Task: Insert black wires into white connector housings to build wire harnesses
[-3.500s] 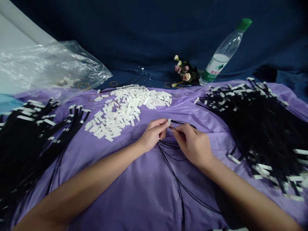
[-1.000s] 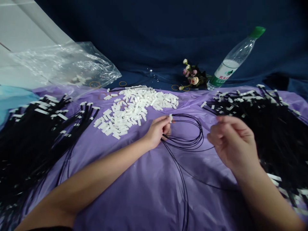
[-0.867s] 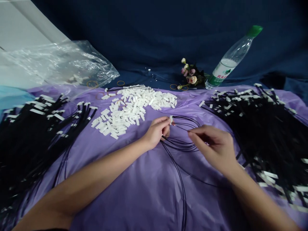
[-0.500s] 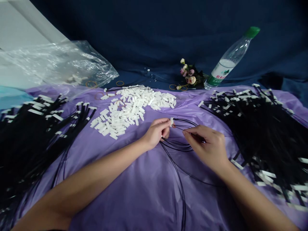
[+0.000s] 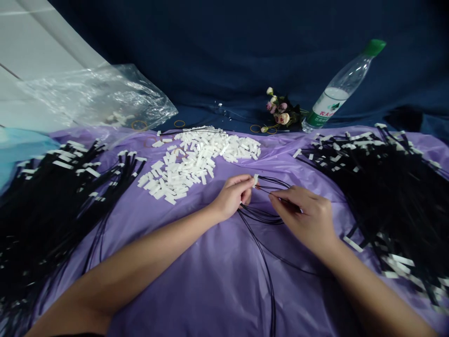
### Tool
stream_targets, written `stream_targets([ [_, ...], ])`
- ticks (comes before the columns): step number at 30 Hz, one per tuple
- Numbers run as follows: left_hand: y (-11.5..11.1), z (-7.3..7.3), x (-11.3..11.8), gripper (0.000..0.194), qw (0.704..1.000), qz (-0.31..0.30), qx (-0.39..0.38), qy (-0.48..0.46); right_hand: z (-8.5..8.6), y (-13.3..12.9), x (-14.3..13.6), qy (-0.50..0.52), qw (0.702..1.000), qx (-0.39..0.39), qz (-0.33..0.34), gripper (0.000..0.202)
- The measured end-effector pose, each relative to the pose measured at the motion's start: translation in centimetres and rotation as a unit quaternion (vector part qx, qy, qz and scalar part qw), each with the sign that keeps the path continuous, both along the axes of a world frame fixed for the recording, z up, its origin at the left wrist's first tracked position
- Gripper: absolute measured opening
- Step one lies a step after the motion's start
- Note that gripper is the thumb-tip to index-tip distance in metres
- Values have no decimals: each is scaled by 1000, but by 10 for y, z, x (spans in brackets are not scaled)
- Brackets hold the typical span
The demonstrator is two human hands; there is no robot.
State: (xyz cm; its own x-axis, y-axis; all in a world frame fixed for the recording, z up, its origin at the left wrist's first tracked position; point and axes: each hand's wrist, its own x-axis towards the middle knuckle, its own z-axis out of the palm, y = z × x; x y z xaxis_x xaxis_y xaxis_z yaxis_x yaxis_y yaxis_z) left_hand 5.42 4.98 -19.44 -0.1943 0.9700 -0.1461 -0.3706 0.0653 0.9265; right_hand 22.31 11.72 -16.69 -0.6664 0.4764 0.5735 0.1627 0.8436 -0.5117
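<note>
My left hand (image 5: 235, 195) is closed around a white connector (image 5: 256, 180), which sticks up past the thumb and fingertips. From it several thin black wires (image 5: 271, 180) curve to the right toward my other hand. My right hand (image 5: 308, 213) pinches a black wire close to the connector, its thumb and forefinger together. A loop of black wires (image 5: 261, 216) hangs below and between both hands, and its loose tails run down toward me over the purple sheet (image 5: 196, 281). The wire ends at the connector are too small to make out.
A heap of white connectors (image 5: 196, 159) lies beyond my left hand. Bundles of black wires with white ends lie at left (image 5: 52, 210) and right (image 5: 393, 196). Behind are a clear plastic bag (image 5: 105, 98), artificial flowers (image 5: 280, 112) and a tilted water bottle (image 5: 340, 93).
The whole view has shifted slightly, so everything sits a little further right. Both hands keep nearly the same grip; my right fingertips are marginally closer to the connector.
</note>
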Motion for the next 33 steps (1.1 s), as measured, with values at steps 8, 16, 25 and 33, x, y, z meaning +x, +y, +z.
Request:
stream_targets([
  [8, -1, -1, 1, 26, 999, -7, 3, 43, -3, -2, -3, -17, 1000, -15, -6, 9],
  [16, -2, 1, 2, 29, 997, -11, 6, 78, -8, -4, -8, -35, 999, -10, -22, 8],
  [25, -1, 2, 3, 29, 996, -7, 6, 86, -13, -8, -10, -60, 997, -12, -46, 10],
  [33, 1, 0, -2, 27, 999, -10, -15, 48, -7, -5, -8, -64, 995, 53, -62, 13],
])
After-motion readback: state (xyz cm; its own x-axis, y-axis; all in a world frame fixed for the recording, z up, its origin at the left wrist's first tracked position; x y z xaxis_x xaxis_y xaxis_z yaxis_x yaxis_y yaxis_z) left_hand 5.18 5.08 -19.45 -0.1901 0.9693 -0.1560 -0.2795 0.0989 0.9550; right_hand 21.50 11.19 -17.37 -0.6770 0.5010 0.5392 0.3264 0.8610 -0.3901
